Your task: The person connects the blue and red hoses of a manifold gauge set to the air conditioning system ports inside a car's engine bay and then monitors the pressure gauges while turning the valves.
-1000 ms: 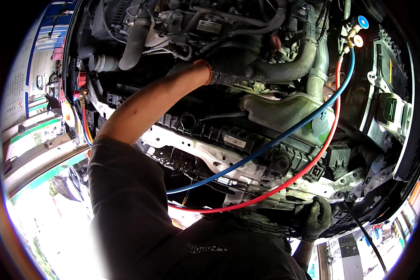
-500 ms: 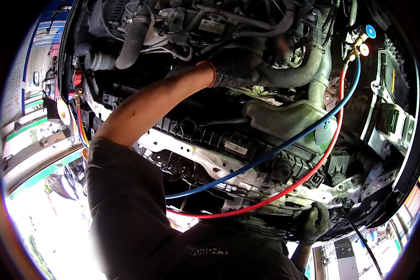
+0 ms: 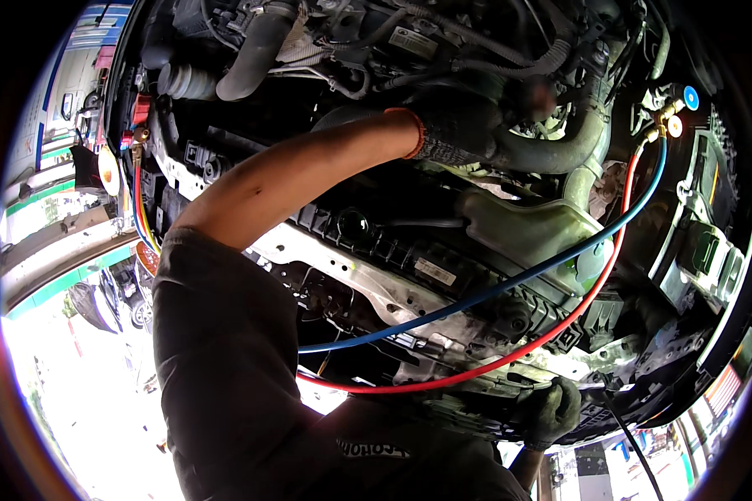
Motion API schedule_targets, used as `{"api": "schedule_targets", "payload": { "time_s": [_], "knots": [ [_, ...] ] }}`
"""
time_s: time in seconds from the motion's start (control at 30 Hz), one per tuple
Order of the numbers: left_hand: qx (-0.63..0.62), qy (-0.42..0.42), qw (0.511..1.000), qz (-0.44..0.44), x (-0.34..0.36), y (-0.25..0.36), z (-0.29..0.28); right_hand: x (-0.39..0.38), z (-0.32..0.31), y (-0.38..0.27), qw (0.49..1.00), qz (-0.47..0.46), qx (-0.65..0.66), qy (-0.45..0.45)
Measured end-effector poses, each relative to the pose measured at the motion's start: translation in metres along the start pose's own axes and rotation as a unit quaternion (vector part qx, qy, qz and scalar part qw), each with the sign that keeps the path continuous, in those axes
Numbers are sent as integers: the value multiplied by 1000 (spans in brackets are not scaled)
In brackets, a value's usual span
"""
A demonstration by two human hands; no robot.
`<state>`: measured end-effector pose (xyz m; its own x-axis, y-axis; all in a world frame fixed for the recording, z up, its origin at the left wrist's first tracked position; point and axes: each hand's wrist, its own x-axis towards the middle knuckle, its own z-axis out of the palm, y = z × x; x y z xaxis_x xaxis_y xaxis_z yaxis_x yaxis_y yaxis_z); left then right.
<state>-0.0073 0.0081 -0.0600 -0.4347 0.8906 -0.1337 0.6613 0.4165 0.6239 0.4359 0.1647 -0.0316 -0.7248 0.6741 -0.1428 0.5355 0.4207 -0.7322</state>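
My left arm reaches across the open engine bay. My left hand (image 3: 455, 129), in a dark knit glove with an orange cuff, is deep beside a thick dark pipe (image 3: 551, 153); its fingers are lost in shadow. Low on the right, at the car's front edge (image 3: 597, 422), my gloved right hand (image 3: 551, 413) has its fingers curled in; what they hold, if anything, is hidden. Between the two hands run a blue hose (image 3: 468, 307) and a red hose (image 3: 476, 376), leading up to brass couplings with round knobs (image 3: 675, 113) at the upper right.
A translucent plastic tank (image 3: 526, 227) sits below the thick pipe. The pale metal front crossmember (image 3: 342, 265) spans the bay. Ribbed hoses and wiring (image 3: 493, 50) crowd the top. At the left hang a dial gauge (image 3: 109, 171) and thin coloured hoses (image 3: 142, 217). A black rod (image 3: 635, 442) slants at lower right.
The view has shifted slightly, so the engine parts and couplings sit farther right and lower in the picture. Both hands keep nearly the same places on the car.
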Motion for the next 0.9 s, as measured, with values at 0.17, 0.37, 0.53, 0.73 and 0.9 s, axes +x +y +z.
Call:
{"api": "schedule_targets", "payload": {
  "time_s": [0.17, 0.37, 0.53, 0.73, 0.9],
  "knots": [
    [44, -18, 999, -26, -1, 1, -3, 3, 3, -3, 1000, -20, -16, 18],
    [93, 0, 996, 9, -5, 5, -6, 6, 1, -5, 999, -25, -38, 9],
    [133, 41, 988, 69, 1, 12, -13, 11, -2, -6, 997, -49, -60, 19],
    [48, -32, 998, -12, -7, 15, -20, 13, 2, -5, 995, -60, -81, 9],
    [22, -14, 999, -48, -6, 6, -10, 17, 13, -18, 992, -28, -121, 7]
  ]
}}
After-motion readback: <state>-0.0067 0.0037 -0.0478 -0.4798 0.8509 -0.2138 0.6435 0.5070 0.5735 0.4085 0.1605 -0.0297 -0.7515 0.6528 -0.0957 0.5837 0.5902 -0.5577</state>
